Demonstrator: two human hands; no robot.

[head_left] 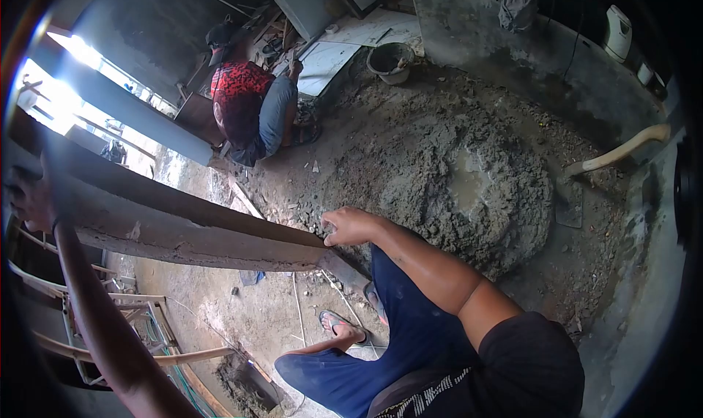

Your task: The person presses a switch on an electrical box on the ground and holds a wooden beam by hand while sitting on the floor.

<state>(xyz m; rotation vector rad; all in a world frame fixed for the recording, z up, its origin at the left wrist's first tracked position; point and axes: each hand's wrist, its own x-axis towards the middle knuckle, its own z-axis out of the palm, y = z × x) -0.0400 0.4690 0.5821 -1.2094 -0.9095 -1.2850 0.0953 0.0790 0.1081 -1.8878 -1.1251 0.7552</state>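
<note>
A long grey concrete column (198, 231) runs slantwise from the left edge to my knees. My left hand (33, 198) is at its far left end, dim and partly in shadow, with the fingers apart against the concrete. At the column's near right end is my right hand (350, 226), above my bent knee in blue trousers. Its fingers are loosely bent, with the thumb apart, at the column's edge; nothing held shows in it. Beyond my right forearm spreads a heap of wet mortar (417, 191) with a pool of water (469, 180) in its hollow.
A hoe (619, 154) with a wooden handle leans at the right wall. A co-worker (245, 110) in a red patterned shirt squats by pale tiles (326, 66). Behind the heap stands a bucket (390, 63). Bamboo poles (194, 356) and a dug hole (249, 385) lie lower left.
</note>
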